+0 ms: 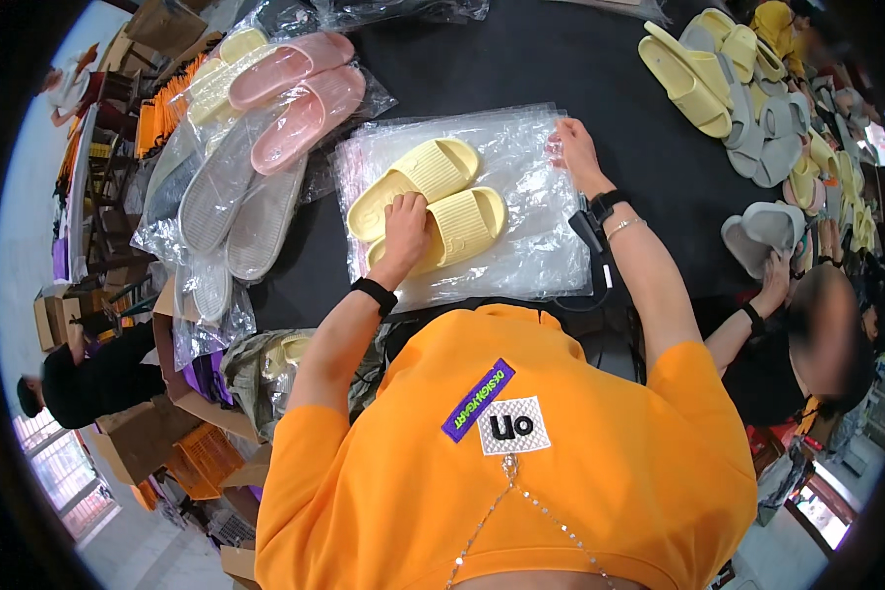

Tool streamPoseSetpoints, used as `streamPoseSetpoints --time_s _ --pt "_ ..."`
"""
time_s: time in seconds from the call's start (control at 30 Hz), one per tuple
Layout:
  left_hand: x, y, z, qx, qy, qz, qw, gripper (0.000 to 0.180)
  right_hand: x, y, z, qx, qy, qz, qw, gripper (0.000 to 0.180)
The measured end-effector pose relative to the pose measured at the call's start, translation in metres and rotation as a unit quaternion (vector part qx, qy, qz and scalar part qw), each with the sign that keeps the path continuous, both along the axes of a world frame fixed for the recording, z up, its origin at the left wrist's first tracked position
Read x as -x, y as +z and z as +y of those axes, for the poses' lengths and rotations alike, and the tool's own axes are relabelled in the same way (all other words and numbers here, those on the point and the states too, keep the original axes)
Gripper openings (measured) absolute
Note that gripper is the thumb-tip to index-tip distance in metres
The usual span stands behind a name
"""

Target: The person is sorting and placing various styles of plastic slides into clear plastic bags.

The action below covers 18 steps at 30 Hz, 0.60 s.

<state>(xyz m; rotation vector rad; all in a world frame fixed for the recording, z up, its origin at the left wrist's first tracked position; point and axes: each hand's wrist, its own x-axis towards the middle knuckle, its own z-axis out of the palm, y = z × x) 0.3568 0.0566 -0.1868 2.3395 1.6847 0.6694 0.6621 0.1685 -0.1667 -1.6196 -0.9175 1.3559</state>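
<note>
orange shirt [383, 462], worn, nearest the camera. yellow slides [462, 221], one pair, side by side atop a stack of clear plastic bags [541, 221] on a black table [472, 64]. left hand [404, 234]: fingers curled onto the pair; firmness of hold cannot be told. right hand [577, 155]: fingers at the stack's far right corner; pinching or merely touching, cannot tell. pink slides [310, 116], amid clear plastic, left of the stack.

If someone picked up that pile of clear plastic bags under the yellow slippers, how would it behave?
The clear plastic bags would probably flop and sag, since they look thin and wrinkled. Their glossy surface suggests the layers may slide over one another. The yellow slippers on top would likely weigh them down.
</note>
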Motion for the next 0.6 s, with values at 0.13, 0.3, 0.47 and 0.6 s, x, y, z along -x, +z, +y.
streamPoseSetpoints --time_s 0.13,0.3,0.47,0.6 --pt "0.004 -0.002 0.000 0.027 0.017 0.006 0.999 0.018 0.002 0.029 -0.072 -0.004 0.010 0.024 1.000 0.040" --pt "0.001 0.012 0.006 0.096 0.026 0.006 0.995 0.016 -0.033 0.008 -0.181 0.100 0.209 0.033 0.972 0.043" --pt "-0.049 0.058 0.014 0.013 -0.060 -0.018 0.998 0.019 -0.021 0.008 -0.212 0.100 0.139 0.094 0.981 0.038" --pt "-0.115 0.053 0.019 0.059 -0.150 0.015 0.987 0.019 -0.021 -0.013 -0.208 0.087 0.126 0.015 0.988 0.022"
